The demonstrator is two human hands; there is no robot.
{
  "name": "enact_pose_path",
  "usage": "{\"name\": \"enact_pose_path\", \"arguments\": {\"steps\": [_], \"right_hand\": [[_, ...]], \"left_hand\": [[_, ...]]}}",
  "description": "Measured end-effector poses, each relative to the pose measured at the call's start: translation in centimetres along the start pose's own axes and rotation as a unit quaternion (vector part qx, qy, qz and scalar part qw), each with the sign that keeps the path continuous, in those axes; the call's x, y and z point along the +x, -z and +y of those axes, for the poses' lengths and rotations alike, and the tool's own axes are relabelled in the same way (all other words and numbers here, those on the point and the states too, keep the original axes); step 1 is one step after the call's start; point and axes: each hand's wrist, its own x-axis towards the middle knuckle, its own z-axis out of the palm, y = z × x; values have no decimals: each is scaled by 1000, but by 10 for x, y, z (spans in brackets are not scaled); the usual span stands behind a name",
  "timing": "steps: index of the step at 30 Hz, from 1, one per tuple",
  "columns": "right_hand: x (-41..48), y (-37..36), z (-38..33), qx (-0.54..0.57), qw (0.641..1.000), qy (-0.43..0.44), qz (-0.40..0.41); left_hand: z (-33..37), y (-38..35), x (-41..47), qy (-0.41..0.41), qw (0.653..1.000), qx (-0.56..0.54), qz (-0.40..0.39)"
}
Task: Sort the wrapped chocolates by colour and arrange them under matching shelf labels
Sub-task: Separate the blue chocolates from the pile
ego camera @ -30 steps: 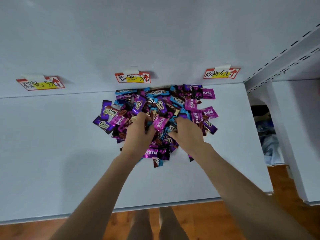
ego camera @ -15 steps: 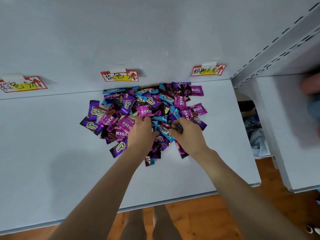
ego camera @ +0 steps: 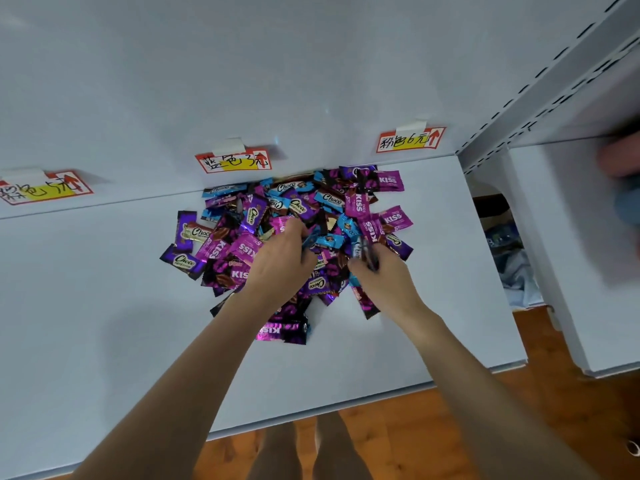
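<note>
Right hand (ego camera: 384, 277) is pinching a dark-wrapped piece (ego camera: 369, 252) between thumb and fingertips, below and to the right of the middle label (ego camera: 233, 160). Left hand (ego camera: 280, 263) is digging in just beside it, almost straight below that label, with its fingers curled down among the wrappers. Whether it is gripping one or only raking cannot be told, since the fingertips are buried.

Both hands are working on the near half of the pile (ego camera: 298, 206). The pile is lying directly below the middle label and spreading somewhat to the right of it, and its far edge is touching the back panel where the label is taped. Blue wrappers (ego camera: 332, 199), pink ones (ego camera: 391, 180) and purple ones (ego camera: 183, 261) are lying jumbled over one another.

Well to the left of the middle label, the left label (ego camera: 45, 187) is hanging over shelf board (ego camera: 86, 306) with no chocolate beneath it. Well to the right, the right label (ego camera: 410, 139) is sitting just above the pile's pink-tipped corner.

Judging from this, the sorting is barely beginning. No separate colour group is showing anywhere, so nearly every piece is waiting to be picked out and moved under its own tag.
</note>
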Motion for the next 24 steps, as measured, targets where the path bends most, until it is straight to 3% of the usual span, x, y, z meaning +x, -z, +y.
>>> {"name": "enact_pose_path", "arguments": {"steps": [4, 9, 13, 18, 21, 24], "right_hand": [[-5, 15, 8, 92, 995, -41, 14], [-3, 23, 15, 100, 994, -36, 14], [7, 25, 12, 11, 999, 11, 31], [32, 14, -6, -157, 981, 107, 46], [46, 8, -12, -261, 961, 93, 24], [51, 4, -15, -298, 953, 62, 8]], "left_hand": [[2, -15, 19, -94, 983, 152, -36], [1, -21, 32, -80, 967, 235, -57], [-1, -15, 30, -68, 976, 195, -63], [-3, -5, 11, -28, 999, 45, -3], [-4, 1, 0, 1, 999, -36, 21], [-9, 6, -10, 44, 995, -92, 16]]}}
